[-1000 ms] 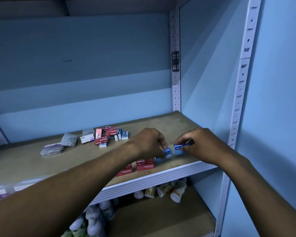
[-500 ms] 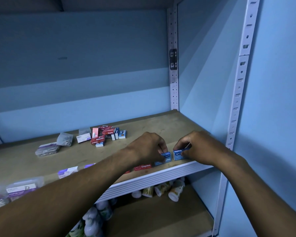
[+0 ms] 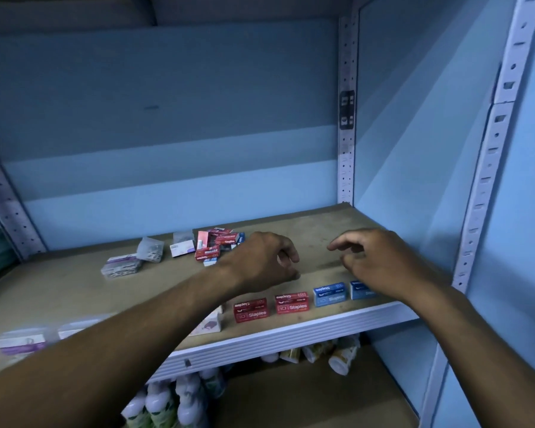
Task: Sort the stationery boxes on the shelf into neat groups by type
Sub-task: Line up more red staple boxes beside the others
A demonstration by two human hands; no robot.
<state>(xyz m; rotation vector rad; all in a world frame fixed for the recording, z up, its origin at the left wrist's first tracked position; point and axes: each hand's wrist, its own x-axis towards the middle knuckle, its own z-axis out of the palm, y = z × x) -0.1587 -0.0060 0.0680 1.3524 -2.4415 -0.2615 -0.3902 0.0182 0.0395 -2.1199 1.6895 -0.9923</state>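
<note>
Both hands have let go of the blue boxes they pinched a moment ago and have lifted off the front row. The left hand [image 3: 264, 261] now hangs above the shelf [image 3: 74, 288] with its fingers [image 3: 288, 257] loosely curled and holding nothing. The right hand [image 3: 380, 264] hangs likewise, its fingers [image 3: 342, 245] relaxed and bent, pointing left toward the other hand, also empty. A gap of bare board lies between the two hands.

Just in front of them, along the shelf's front edge, stands a row of four boxes, each apart from the next by a small gap: a red staples box [image 3: 250, 309], a second red staples box [image 3: 292, 303], a blue box [image 3: 330, 294], and a second blue box [image 3: 360, 291] partly hidden under the right wrist. The row sits close to the white ribbed front lip [image 3: 291, 338]. Left of the row, a white box [image 3: 210, 324] shows beside the left forearm.

Behind the left hand, toward the back wall, lies an unsorted heap of red and blue boxes [image 3: 217, 245], with a white and purple box [image 3: 182, 249], a clear bag [image 3: 150, 249] and a flat clear pack [image 3: 121, 266] to its left. The board to the right of the heap, up to the right side panel, is open. Blurred purple-labelled packs [image 3: 22, 342] lie at the front left.

Both forearms reach in from below, the left crossing diagonally over the front edge. Bottles [image 3: 167, 406] stand on the lower shelf.
</note>
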